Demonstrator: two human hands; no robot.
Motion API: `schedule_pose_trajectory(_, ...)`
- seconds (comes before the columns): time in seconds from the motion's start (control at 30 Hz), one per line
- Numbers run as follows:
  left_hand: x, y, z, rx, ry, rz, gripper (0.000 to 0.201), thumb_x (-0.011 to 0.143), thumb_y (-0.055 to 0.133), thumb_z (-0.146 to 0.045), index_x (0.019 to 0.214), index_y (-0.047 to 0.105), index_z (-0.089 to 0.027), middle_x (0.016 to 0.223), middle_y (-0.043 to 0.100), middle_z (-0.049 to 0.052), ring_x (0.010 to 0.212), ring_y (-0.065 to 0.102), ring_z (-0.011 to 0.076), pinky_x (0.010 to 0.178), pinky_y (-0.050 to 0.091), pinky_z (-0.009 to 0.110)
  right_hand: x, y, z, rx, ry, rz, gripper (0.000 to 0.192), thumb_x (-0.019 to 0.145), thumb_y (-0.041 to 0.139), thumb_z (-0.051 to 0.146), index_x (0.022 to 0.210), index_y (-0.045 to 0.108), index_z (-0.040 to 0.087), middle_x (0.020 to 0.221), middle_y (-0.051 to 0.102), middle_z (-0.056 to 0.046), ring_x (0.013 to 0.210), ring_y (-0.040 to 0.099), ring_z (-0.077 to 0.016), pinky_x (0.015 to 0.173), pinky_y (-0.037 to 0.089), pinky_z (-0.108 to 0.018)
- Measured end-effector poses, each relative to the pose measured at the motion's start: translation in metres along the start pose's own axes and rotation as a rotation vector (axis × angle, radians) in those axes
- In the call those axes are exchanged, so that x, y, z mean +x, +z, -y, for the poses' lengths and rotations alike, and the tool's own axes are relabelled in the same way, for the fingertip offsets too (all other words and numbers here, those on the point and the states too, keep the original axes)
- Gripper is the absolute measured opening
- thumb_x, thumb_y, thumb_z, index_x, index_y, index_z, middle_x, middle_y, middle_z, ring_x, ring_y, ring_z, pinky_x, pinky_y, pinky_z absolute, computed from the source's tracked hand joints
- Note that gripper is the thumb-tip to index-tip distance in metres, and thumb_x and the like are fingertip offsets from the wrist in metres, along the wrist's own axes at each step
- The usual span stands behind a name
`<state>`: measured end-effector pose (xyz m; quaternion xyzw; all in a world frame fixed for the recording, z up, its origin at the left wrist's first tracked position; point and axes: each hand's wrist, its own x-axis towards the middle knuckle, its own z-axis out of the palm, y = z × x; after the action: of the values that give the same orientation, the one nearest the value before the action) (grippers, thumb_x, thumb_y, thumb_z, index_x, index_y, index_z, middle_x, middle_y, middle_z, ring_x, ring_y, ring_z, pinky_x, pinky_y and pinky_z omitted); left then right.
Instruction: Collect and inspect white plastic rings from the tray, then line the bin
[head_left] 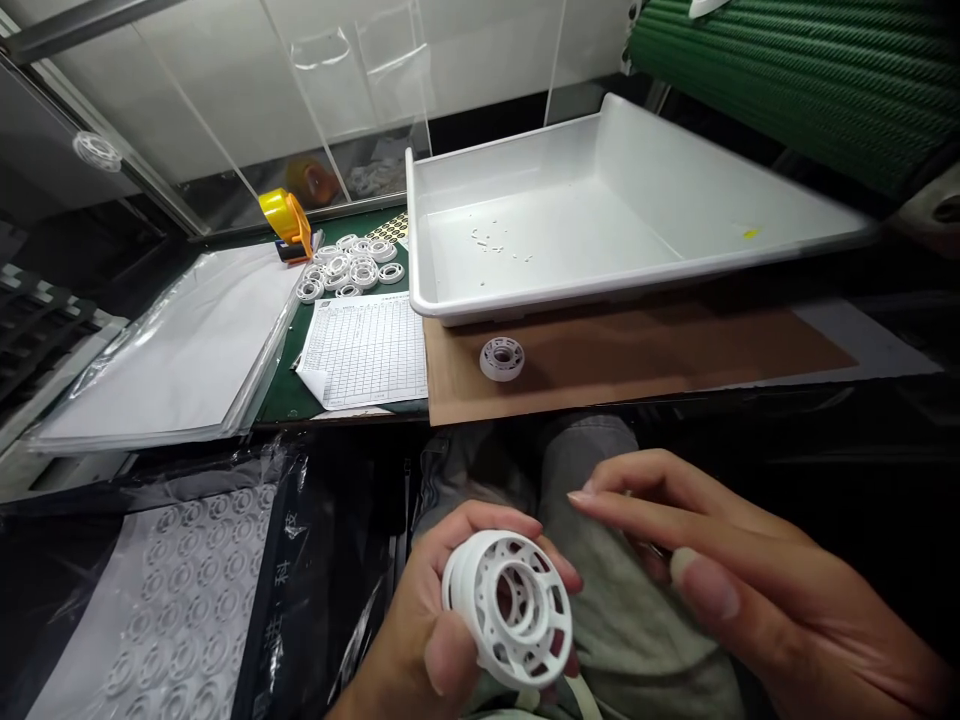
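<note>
In left fingers (480, 515) — white rings (484, 595), part-hidden

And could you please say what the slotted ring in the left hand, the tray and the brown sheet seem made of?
Slotted ring: probably moulded plastic, matte white, from its even cutouts. Tray: likely rigid plastic, faint sheen, with rounded corners. Brown sheet: perhaps cardboard, matte, from its kraft colour.

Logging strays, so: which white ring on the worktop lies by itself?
The white ring on the brown board, at the white tray's near side. The other worktop rings lie clustered by the tape dispenser.
</note>
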<state>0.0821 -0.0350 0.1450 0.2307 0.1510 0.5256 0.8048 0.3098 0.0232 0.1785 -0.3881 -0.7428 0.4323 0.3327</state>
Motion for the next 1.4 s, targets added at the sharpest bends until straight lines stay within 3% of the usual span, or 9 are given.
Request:
schedule_pose_trajectory(0.1,-0.001,0.002,0.0,0.012,-0.001,-0.013,0.063,0.087,0.08,-0.051,0.138,0.063,-0.018,0.127,0.067,0.011,0.092,0.07,0.0117,0.083,0.06,0.021,-0.002,0.001,0.0,-0.017,-0.04,0.012,0.035,0.107,0.052,0.043,0.139,0.067,0.043,0.134,0.059,-0.001,0.118,0.065,-0.0121,0.101,0.051,-0.013)
schedule_pose_trajectory(0.37,0.001,0.005,-0.001,-0.004,-0.016,-0.03,0.064,0.084,0.08,-0.058,0.133,0.068,-0.018,0.12,0.071,0.01,0.088,0.072,0.0125,0.077,0.06,0.018,0.012,-0.002,0.011,-0.054,-0.188,0.123,0.041,0.109,0.05,0.034,0.149,0.058,0.042,0.123,0.059,-0.003,0.105,0.065,-0.0109,0.088,0.055,-0.014)
schedule_pose_trajectory(0.47,0.003,0.014,-0.004,-0.028,-0.075,-0.163,0.071,0.072,0.085,-0.063,0.125,0.074,-0.018,0.099,0.074,0.007,0.079,0.073,0.0136,0.07,0.06,0.019,0.011,0.0,0.012,-0.103,-0.254,0.183,0.043,0.109,0.053,0.043,0.151,0.053,0.039,0.119,0.056,-0.003,0.095,0.064,-0.0086,0.081,0.056,-0.015)
schedule_pose_trajectory(0.6,0.005,0.025,-0.008,-0.034,-0.104,-0.325,0.075,0.06,0.09,-0.066,0.114,0.077,-0.016,0.093,0.073,0.005,0.071,0.071,0.0122,0.064,0.06,0.019,0.006,0.013,0.01,-0.037,-0.316,0.124,0.032,0.104,0.064,0.034,0.135,0.059,0.028,0.114,0.052,-0.005,0.075,0.055,-0.0056,0.065,0.049,-0.021)
schedule_pose_trajectory(0.8,0.008,0.017,0.005,0.096,-0.013,-0.295,0.077,0.071,0.08,-0.075,0.115,0.076,-0.012,0.094,0.071,0.008,0.078,0.065,0.008,0.074,0.054,0.015,0.015,0.02,0.011,-0.049,-0.358,0.215,0.021,0.098,0.07,0.02,0.119,0.066,0.02,0.094,0.05,-0.005,0.077,0.054,-0.0088,0.063,0.045,-0.021)
schedule_pose_trajectory(0.9,0.009,0.016,0.011,0.103,0.008,-0.337,0.078,0.078,0.074,-0.077,0.111,0.073,-0.007,0.09,0.07,0.01,0.075,0.067,0.0097,0.069,0.053,0.015,0.022,0.015,0.011,0.083,-0.314,0.194,0.015,0.095,0.072,0.016,0.11,0.069,0.016,0.086,0.053,-0.002,0.071,0.053,-0.0059,0.062,0.046,-0.014)
schedule_pose_trajectory(1.0,0.009,0.019,0.01,0.028,-0.023,-0.366,0.076,0.079,0.074,-0.076,0.111,0.071,-0.007,0.089,0.072,0.011,0.068,0.069,0.0129,0.059,0.055,0.018,0.024,0.011,0.008,0.198,-0.114,-0.019,0.013,0.099,0.069,0.039,0.1,0.072,0.026,0.075,0.055,0.0,0.062,0.054,-0.0082,0.051,0.042,-0.015)
schedule_pose_trajectory(1.1,0.009,0.021,0.008,0.007,-0.017,-0.341,0.075,0.08,0.071,-0.077,0.111,0.073,-0.007,0.09,0.073,0.012,0.066,0.07,0.0137,0.059,0.055,0.019,0.021,0.012,0.003,0.232,0.031,-0.095,0.026,0.093,0.072,0.056,0.086,0.074,0.032,0.066,0.052,-0.001,0.054,0.05,-0.0135,0.044,0.039,-0.022)
schedule_pose_trajectory(1.4,0.007,0.02,0.005,-0.016,-0.042,-0.247,0.075,0.083,0.069,-0.075,0.116,0.073,-0.008,0.095,0.074,0.012,0.072,0.071,0.0134,0.065,0.058,0.02,0.012,0.014,-0.002,0.296,0.004,-0.113,0.033,0.094,0.068,0.063,0.086,0.071,0.031,0.062,0.046,-0.002,0.05,0.045,-0.0147,0.041,0.035,-0.027)
